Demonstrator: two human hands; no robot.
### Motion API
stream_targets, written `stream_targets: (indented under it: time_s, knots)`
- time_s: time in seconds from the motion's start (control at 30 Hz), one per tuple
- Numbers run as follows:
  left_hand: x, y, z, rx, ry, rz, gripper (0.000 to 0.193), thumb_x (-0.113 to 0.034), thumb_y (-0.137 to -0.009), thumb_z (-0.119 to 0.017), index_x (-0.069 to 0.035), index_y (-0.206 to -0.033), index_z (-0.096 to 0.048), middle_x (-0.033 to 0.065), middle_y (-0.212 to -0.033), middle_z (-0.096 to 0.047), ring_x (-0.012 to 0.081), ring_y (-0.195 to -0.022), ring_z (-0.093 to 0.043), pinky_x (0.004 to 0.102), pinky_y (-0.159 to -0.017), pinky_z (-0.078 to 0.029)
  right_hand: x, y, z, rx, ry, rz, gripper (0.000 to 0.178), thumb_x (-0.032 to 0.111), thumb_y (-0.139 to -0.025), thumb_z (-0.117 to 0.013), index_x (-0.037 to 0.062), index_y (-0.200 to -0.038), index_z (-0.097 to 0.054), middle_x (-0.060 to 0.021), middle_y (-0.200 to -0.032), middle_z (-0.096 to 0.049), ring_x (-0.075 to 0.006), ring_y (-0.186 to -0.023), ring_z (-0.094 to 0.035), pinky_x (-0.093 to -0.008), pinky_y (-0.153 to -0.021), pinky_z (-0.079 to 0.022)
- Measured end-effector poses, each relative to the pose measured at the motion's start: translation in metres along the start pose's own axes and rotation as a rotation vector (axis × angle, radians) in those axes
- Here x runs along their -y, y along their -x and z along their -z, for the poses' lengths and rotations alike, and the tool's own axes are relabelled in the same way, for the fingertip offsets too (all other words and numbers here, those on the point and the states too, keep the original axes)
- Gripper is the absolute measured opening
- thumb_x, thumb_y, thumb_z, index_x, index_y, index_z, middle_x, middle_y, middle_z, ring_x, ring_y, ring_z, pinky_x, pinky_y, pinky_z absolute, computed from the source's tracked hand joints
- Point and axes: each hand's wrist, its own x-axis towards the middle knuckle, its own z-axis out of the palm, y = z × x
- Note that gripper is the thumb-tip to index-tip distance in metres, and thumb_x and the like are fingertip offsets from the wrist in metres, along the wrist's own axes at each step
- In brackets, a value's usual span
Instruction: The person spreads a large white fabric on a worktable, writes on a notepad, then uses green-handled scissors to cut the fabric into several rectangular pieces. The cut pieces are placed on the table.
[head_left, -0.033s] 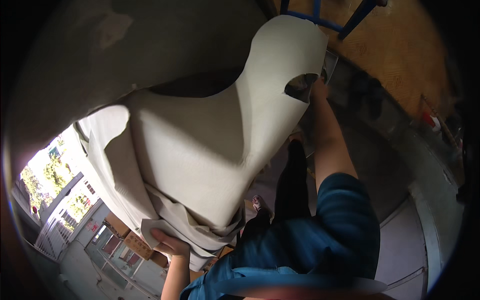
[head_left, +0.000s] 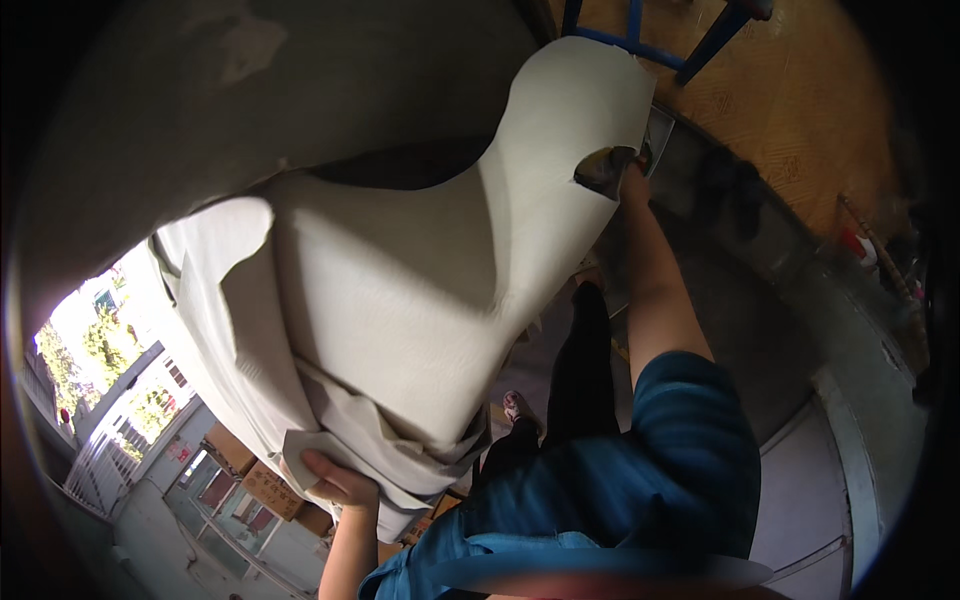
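Note:
A large cream-coloured sheet, looking like leather (head_left: pixel 400 330), spreads across the middle with a curved outline and a dark notch near its far right edge. At its near left end, several layers hang in folds. My left hand (head_left: pixel 340 482) is closed round a folded corner there, thumb on top. Stretched far forward, my right hand (head_left: pixel 633 182) grips the sheet's right edge beside the notch; part of its fingers is hidden. Between the two hands the sheet sags in a soft crease.
A blue metal frame (head_left: pixel 650 48) stands at the far right on an orange-brown patterned floor (head_left: pixel 800 110). Dark shoes (head_left: pixel 735 190) lie by a raised edge. Cardboard boxes (head_left: pixel 272 490) are at the lower left, near a bright opening (head_left: pixel 110 340). A dark grey surface (head_left: pixel 330 90) lies beyond the sheet.
The sheet sits very slightly farther right in view, its far end a little lower. Both hands keep their places on it.

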Motion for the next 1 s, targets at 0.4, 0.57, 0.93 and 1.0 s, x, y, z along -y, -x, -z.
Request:
stream_targets:
  time_s: [0.4,0.57,0.93,1.0]
  knots:
    - [-0.012,-0.013,-0.004,0.064,0.282,-0.093,0.021,-0.006,-0.094,-0.061,-0.005,-0.114,-0.060,0.0154,-0.055,-0.051,0.0299,-0.044,-0.050,0.0387,-0.045,-0.038,-0.018,0.275,0.099,0.011,-0.390,0.522,0.056,0.014,-0.102,-0.055,0.0013,-0.151,-0.031,-0.0150,-0.126,-0.061,-0.0230,-0.100,-0.066,-0.0338,-0.085,-0.052]
    - [0.025,-0.004,0.060,-0.319,0.811,0.133,0.029,-0.020,-0.105,-0.050,0.003,-0.120,-0.058,0.0115,-0.090,-0.065,0.0164,-0.082,-0.058,0.0301,-0.078,-0.047,0.045,0.359,0.173,-0.124,-0.377,0.857,0.057,0.011,-0.103,-0.054,0.0065,-0.153,-0.028,-0.0124,-0.121,-0.061,-0.0186,-0.086,-0.063,-0.0309,-0.076,-0.052]
    - [0.295,0.302,0.294,-0.591,1.072,0.766,0.037,-0.021,-0.104,-0.050,-0.005,-0.138,-0.051,0.0104,-0.122,-0.065,0.0163,-0.109,-0.061,0.0299,-0.094,-0.046,0.112,0.688,0.040,0.324,-0.132,1.694,0.029,0.023,-0.097,-0.065,0.0020,-0.117,-0.063,-0.0096,-0.111,-0.065,-0.0188,-0.100,-0.061,-0.0308,-0.086,-0.049]
    - [0.318,0.366,0.300,-0.640,1.063,0.899,0.029,-0.020,-0.104,-0.050,-0.005,-0.128,-0.059,0.0063,-0.116,-0.066,0.0131,-0.104,-0.061,0.0272,-0.090,-0.048,0.083,0.743,-0.031,0.291,0.065,1.882,0.053,0.044,-0.087,-0.074,0.0041,-0.121,-0.063,-0.0162,-0.121,-0.063,-0.0319,-0.116,-0.056,-0.0407,-0.102,-0.041]
